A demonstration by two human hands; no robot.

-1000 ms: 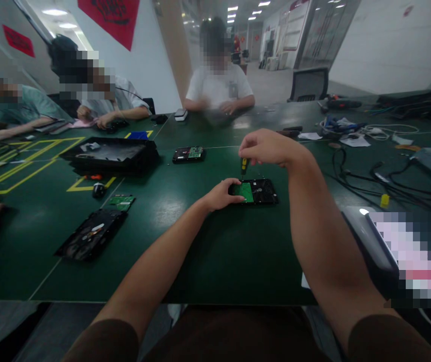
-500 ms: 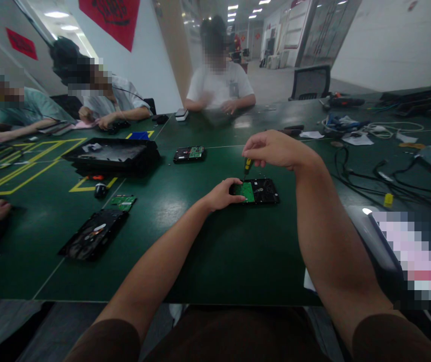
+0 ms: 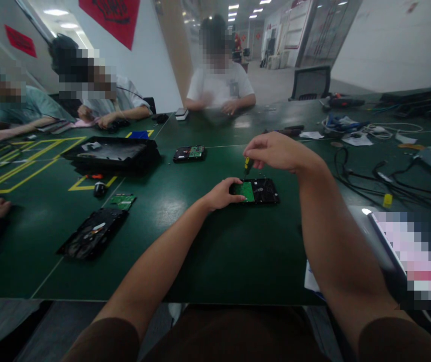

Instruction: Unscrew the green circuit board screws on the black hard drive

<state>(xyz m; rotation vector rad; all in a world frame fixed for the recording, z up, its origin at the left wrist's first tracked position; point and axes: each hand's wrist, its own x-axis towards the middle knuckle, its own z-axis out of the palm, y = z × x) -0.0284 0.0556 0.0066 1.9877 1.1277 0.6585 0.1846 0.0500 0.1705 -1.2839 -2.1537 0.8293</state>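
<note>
In front of me a black hard drive [image 3: 266, 191] lies flat on the green table, with a green circuit board [image 3: 246, 190] on its upper face. My left hand [image 3: 225, 193] grips the drive's left end, thumb on the near side and fingers on the far side. Above the drive's far edge, my right hand [image 3: 270, 151] pinches a yellow and black screwdriver [image 3: 247, 163], which points down. I cannot tell whether its tip touches the drive. A few tiny pieces, perhaps screws, lie just behind the drive.
Another hard drive [image 3: 189, 153] lies farther back. At left are a disassembled drive [image 3: 95, 234], a loose circuit board [image 3: 123, 201] and a black tray [image 3: 113, 156]. Black cables [image 3: 369, 178] and a screen device [image 3: 385, 241] are at right. Several people sit around the table.
My right hand and the screwdriver have shifted very slightly, the tip now a little higher at the drive's far edge. My left hand and the drive stay in place.
</note>
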